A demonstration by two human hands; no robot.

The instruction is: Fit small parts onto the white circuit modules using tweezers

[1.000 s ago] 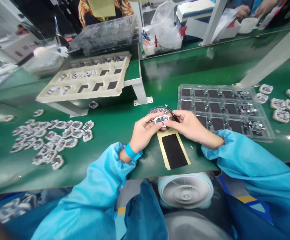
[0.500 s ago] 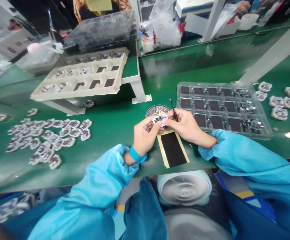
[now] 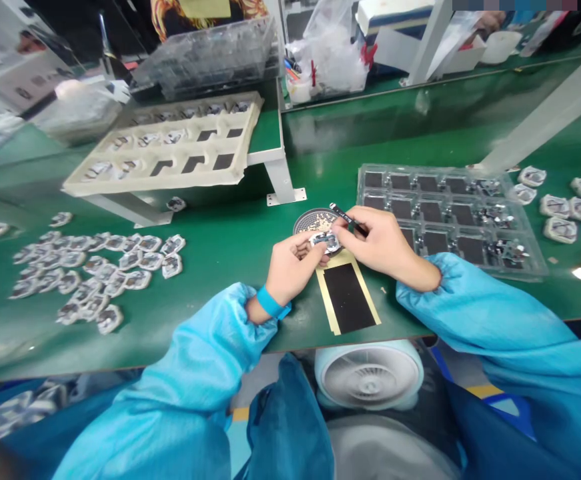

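Note:
My left hand (image 3: 294,270) pinches a small white-rimmed electronic part (image 3: 324,240) between thumb and fingers. At that part's right edge is my right hand (image 3: 377,243), its thumb and forefinger close against it. Black tweezers (image 3: 349,221) with pale lettering lie slantwise in the right hand, one end pointing up and left; the right fingers hide some of them. Just behind the held part sits a round dark dish (image 3: 306,219) of small beige pieces. Below the hands, a black pad (image 3: 351,300) with yellowish borders lies on the green table.
Several similar white-rimmed parts (image 3: 115,283) lie grouped at left, and more (image 3: 560,230) at far right. A clear compartment tray (image 3: 533,257) stands right of the hands. Upper left, a cream tray (image 3: 157,181) rests on a raised stand. A fan (image 3: 369,377) sits below the table edge.
The tweezers have swung from nearly upright to slanting left in my right hand. The electronic part has turned slightly in my fingers. Both hands remain together over the same spot.

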